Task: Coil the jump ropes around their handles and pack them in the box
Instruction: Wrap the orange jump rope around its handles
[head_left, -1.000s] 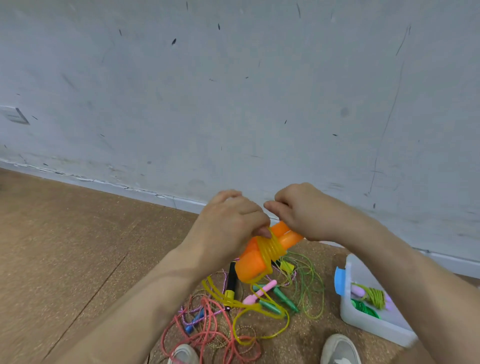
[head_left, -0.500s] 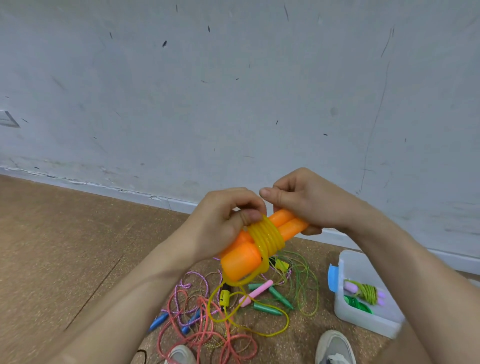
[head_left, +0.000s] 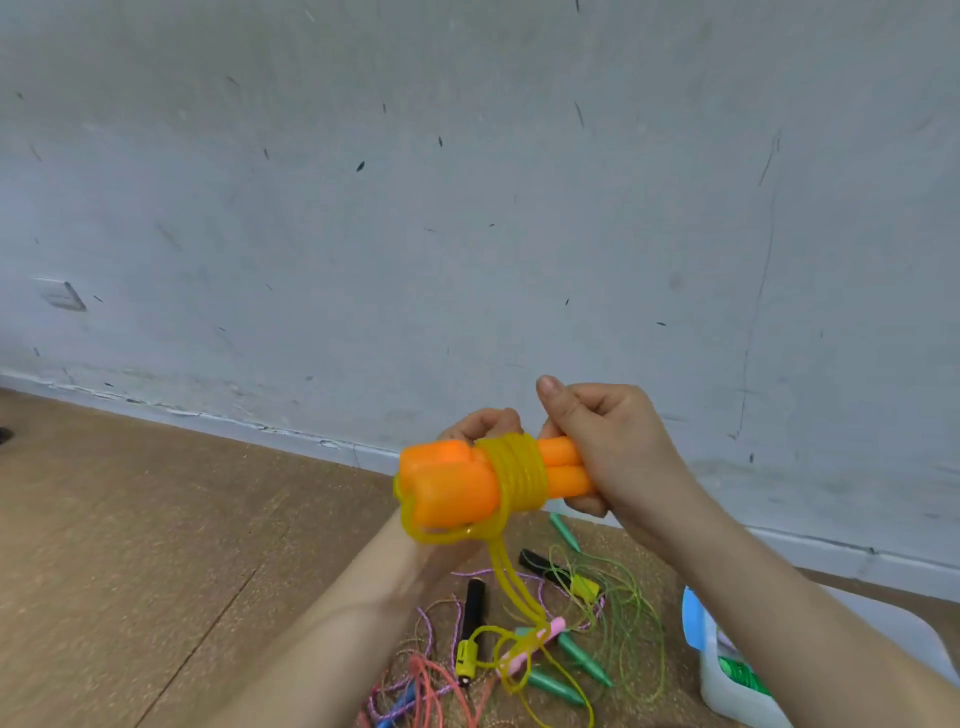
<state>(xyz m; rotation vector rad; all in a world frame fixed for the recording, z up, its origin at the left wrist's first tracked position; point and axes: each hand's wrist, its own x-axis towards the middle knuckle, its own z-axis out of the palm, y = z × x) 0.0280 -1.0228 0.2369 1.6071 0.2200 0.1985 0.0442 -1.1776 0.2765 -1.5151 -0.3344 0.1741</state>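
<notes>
Though half-hidden, left hand (head_left: 480, 425), like right hand (head_left: 608, 447), curled round two orange handles (head_left: 452, 483) under roughly five turns of yellow rope (head_left: 519, 473).

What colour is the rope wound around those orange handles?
The rope round the handles is translucent yellow; head view shows it.

Nothing in view can be read: no words, labels, brand marks or numbers. The orange handles (head_left: 447, 488) near the centre, toward 6 o'clock, show only plain coloured plastic. The white box (head_left: 737, 701) at 4 o'clock carries no legible marking on the wall that shows. The small plate on the wall (head_left: 62, 295) at 9 o'clock is too blurred to tell whether anything is printed on it.
</notes>
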